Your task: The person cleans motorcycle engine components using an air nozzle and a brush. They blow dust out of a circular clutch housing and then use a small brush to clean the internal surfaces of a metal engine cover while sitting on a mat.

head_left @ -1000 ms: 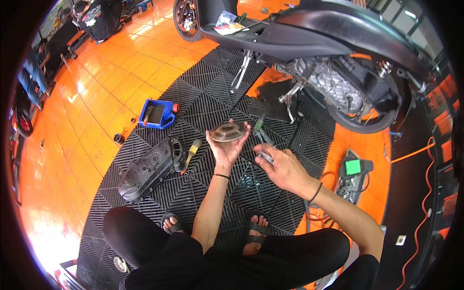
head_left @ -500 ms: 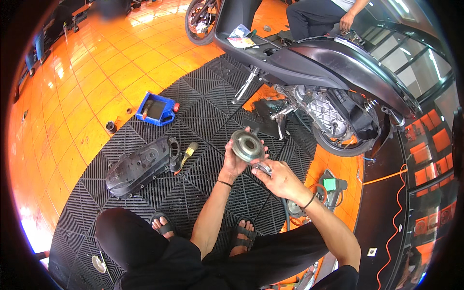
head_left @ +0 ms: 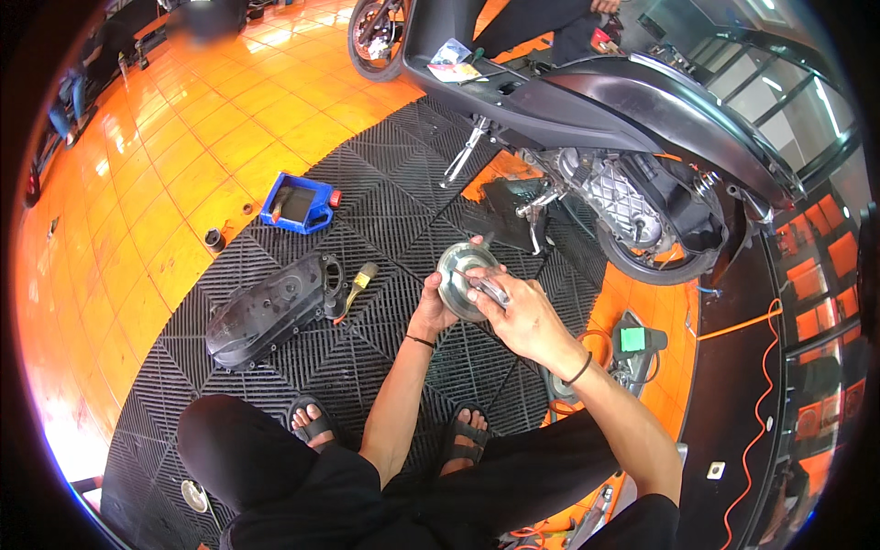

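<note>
My left hand (head_left: 431,308) is wrapped round the rim of a round metal pulley (head_left: 451,264), holding it up above the mat with its hub side facing me. My right hand (head_left: 533,319) grips a small silver-handled tool (head_left: 492,291), its front end over the pulley's centre; the exact kind of tool cannot be made out. Fingers of the right hand cover part of the pulley's face. Left of my hands, on the mat, lie a long black engine side cover (head_left: 270,307) and, beside it, a paintbrush (head_left: 365,277) with pale bristles.
A dark scooter (head_left: 660,101) with its engine side exposed stands ahead right, another person's leg (head_left: 541,26) behind it. A cut-open blue jug (head_left: 319,216) sits on the black ribbed mat (head_left: 394,215). Equipment with a green patch (head_left: 632,340) and orange hoses lies to the right.
My right hand has brought the tool from the pulley's lower edge up over its centre. The pulley now faces me more squarely. Behind the scooter, the other person has shifted.
</note>
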{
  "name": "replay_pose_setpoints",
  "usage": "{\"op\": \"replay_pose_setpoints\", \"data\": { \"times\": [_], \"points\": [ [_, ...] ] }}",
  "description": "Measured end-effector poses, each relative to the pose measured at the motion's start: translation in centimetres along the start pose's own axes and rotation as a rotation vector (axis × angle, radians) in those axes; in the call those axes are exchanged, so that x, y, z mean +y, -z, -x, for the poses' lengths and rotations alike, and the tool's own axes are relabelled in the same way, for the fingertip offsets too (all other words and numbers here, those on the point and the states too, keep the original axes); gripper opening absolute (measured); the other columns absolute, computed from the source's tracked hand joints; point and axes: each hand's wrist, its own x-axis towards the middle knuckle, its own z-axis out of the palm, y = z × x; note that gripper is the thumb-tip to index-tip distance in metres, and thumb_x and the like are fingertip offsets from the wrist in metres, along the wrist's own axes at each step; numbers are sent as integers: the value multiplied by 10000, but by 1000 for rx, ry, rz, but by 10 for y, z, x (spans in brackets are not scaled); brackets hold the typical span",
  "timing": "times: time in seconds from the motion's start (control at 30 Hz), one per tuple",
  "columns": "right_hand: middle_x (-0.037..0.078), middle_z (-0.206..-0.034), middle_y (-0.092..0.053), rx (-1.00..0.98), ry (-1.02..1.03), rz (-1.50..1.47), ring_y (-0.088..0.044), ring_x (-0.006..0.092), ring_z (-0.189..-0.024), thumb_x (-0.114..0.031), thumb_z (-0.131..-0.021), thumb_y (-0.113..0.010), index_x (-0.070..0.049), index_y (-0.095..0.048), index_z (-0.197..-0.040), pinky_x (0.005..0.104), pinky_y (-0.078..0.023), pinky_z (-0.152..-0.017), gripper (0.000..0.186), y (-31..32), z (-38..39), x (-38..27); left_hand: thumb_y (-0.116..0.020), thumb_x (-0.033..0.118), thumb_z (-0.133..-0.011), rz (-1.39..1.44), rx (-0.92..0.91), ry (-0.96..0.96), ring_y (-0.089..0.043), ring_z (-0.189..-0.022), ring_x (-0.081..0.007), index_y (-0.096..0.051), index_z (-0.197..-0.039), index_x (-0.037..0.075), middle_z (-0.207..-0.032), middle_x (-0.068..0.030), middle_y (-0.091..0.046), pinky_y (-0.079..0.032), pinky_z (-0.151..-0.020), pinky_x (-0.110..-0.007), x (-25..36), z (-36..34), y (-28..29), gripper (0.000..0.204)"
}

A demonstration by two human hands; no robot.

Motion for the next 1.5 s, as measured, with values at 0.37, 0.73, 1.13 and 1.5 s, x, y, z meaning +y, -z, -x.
{"op": "replay_pose_setpoints", "data": {
  "times": [0.37, 0.73, 1.13, 1.5],
  "points": [
    [298, -947, -721, 57, -18, 15, -720, 466, -894, -220, -995, -651, -13, -696, -1236, 499, -587, -790, 321, 4, -1, 15, -811, 646, -742, -23, -5, -28, -537, -1366, -377, -232, -1635, 140, -1537, -247, -451, -493, -1137, -516, 3, -1, 11, 1178],
    [284, -917, -724, -143, -6, 15, -738, 426, -884, -253, -990, -674, 0, -704, -1218, 470, -573, -828, 342, 11, 12, 14, -746, 645, -820, 2, 61, -130, -629, -1215, -464, -366, -1577, 208, -1433, -183, -563, -516, -1074, -619, 5, -1, 24, 953],
    [293, -1025, -718, -85, -157, 75, -699, 468, -980, -244, -988, -672, 26, -705, -1195, 506, -563, -892, 342, 12, 14, 8, -517, 835, -866, 75, 175, -54, -608, -1259, -419, -388, -1561, 47, -1541, -258, -466, -500, -1094, -559, 2, 4, 23, 1058],
    [273, -984, -714, -51, -40, 129, -700, 454, -946, -219, -988, -681, 2, -700, -1199, 475, -569, -781, 306, 5, 13, 21, -543, 768, -889, 84, 37, -33, -635, -1220, -356, -416, -1527, -15, -1466, -284, -532, -520, -1057, -479, 9, -2, 14, 1018]
  ]
}}
